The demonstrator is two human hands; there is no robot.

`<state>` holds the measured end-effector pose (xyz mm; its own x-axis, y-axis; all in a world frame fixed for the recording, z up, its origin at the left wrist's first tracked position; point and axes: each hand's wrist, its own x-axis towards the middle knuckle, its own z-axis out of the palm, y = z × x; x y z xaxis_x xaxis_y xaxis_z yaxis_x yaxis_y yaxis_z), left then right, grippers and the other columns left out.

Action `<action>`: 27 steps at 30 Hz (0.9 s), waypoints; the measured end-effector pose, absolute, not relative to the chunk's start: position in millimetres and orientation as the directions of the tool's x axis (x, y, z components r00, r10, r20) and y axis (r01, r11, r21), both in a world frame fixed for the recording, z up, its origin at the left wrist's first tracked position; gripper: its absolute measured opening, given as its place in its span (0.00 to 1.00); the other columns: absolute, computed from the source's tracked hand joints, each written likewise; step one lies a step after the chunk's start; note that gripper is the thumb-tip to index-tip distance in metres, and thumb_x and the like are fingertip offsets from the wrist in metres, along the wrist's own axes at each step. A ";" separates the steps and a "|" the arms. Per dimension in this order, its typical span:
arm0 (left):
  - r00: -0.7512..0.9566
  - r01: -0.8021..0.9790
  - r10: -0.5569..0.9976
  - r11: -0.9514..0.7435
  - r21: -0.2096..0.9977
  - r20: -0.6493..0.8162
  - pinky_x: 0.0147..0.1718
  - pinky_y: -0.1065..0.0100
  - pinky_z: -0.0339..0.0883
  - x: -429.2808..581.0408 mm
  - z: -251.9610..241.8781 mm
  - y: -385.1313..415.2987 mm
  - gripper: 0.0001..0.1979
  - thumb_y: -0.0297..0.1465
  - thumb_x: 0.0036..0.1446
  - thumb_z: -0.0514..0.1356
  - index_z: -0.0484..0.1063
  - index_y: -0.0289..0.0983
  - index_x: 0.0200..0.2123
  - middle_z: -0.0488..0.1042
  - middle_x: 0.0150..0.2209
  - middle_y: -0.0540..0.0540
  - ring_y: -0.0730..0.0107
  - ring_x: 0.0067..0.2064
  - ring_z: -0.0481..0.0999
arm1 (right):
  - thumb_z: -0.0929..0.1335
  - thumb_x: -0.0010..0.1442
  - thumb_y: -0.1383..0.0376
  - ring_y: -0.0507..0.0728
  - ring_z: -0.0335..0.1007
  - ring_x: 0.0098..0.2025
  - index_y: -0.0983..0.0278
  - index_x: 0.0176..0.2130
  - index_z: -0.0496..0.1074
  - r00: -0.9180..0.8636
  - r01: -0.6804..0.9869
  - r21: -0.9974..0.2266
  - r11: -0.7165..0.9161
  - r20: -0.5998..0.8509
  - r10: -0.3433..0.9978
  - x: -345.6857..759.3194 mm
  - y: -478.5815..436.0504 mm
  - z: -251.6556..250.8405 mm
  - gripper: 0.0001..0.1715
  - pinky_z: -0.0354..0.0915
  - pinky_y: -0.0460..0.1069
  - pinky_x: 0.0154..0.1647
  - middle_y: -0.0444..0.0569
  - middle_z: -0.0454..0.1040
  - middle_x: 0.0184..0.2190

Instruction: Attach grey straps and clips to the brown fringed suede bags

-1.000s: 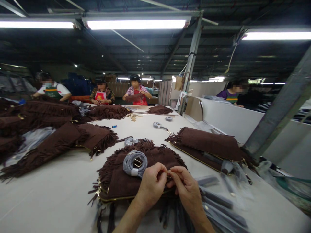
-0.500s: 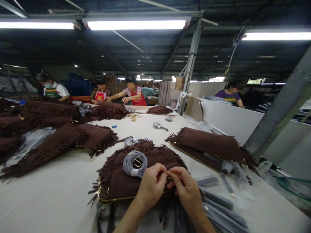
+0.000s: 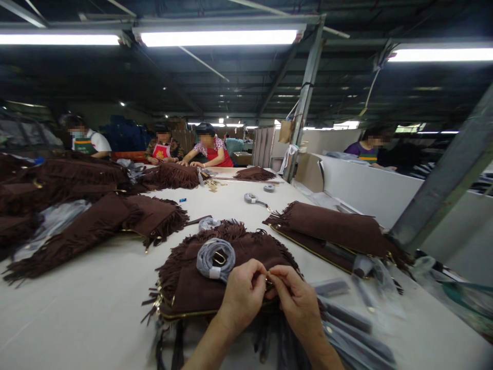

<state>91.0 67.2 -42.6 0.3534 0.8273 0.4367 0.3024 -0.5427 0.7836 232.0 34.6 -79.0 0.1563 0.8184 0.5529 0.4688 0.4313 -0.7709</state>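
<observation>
Two bare hands nearly meet before me: the left hand [image 3: 244, 290] and right hand [image 3: 296, 298] each pinch, thumb against finger, at a small gold-coloured piece [image 3: 268, 282], mostly hidden by the fingertips. It sits over the fringed brown bag [image 3: 198, 288], flat on the white table [image 3: 77, 318]. I'd steady with one hand, make small moves with the other, tug gently lest the soft material stretch, and mind the coiled strap [image 3: 204, 259] just beside the left knuckles.
</observation>
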 end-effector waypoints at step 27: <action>0.548 0.686 0.734 -0.669 0.288 0.401 0.42 0.58 0.62 -44.7 -39.0 38.3 0.08 0.24 0.52 0.61 0.67 0.38 0.36 0.72 0.42 0.44 0.56 0.43 0.67 | 0.73 0.54 0.65 0.65 0.74 0.41 0.59 0.40 0.71 -0.392 0.838 -0.021 0.545 0.673 0.628 174.4 3.4 -42.7 0.13 0.69 0.57 0.40 0.49 0.77 0.45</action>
